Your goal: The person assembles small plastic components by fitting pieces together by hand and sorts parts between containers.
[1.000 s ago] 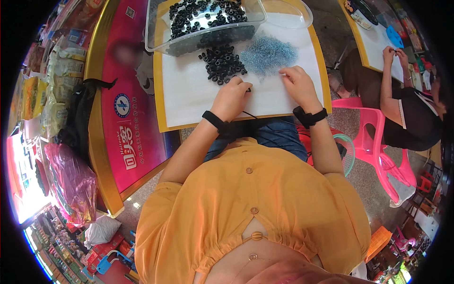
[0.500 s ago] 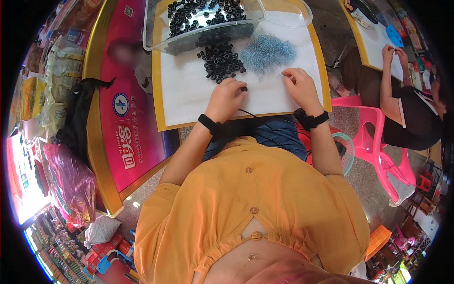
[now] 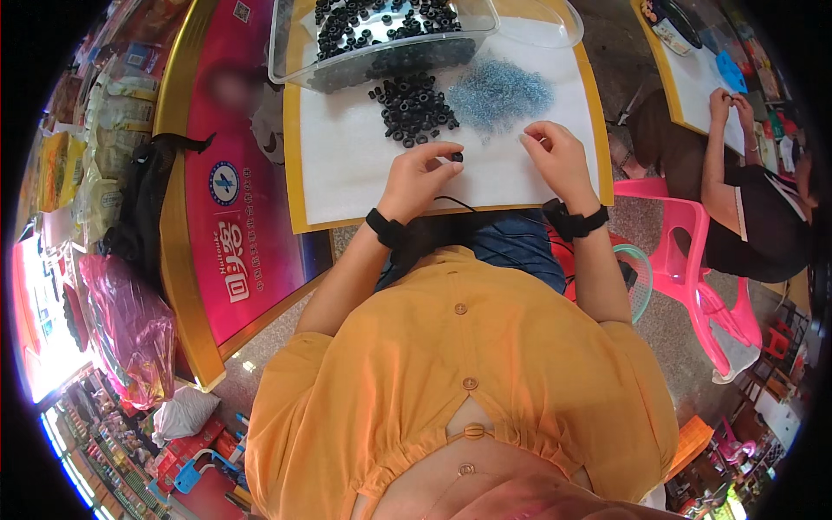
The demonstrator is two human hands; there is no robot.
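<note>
My left hand (image 3: pixel 418 179) pinches a small black ring-shaped part (image 3: pixel 457 157) at its fingertips, over the near part of the white-topped board (image 3: pixel 347 178). Just beyond it lies a loose heap of similar black parts (image 3: pixel 414 108). To the right of that heap spreads a pile of tiny clear-bluish pieces (image 3: pixel 498 94). My right hand (image 3: pixel 557 160) hovers at the near right side of this pile, fingers bent and drawn together. Whatever sits between those fingertips is too small to make out. A gap separates my two hands.
Across the board's far side stands a clear plastic box (image 3: pixel 390 52) with many black parts in it. Its clear lid (image 3: pixel 555 35) lies to the right. A pink plastic chair (image 3: pixel 685 251) and a seated person (image 3: pixel 754 208) at another board are on the right.
My left hand has turned slightly, so the black part shows more plainly at its fingertips. My right hand stays near the clear pieces. The whole view has shifted a little.
</note>
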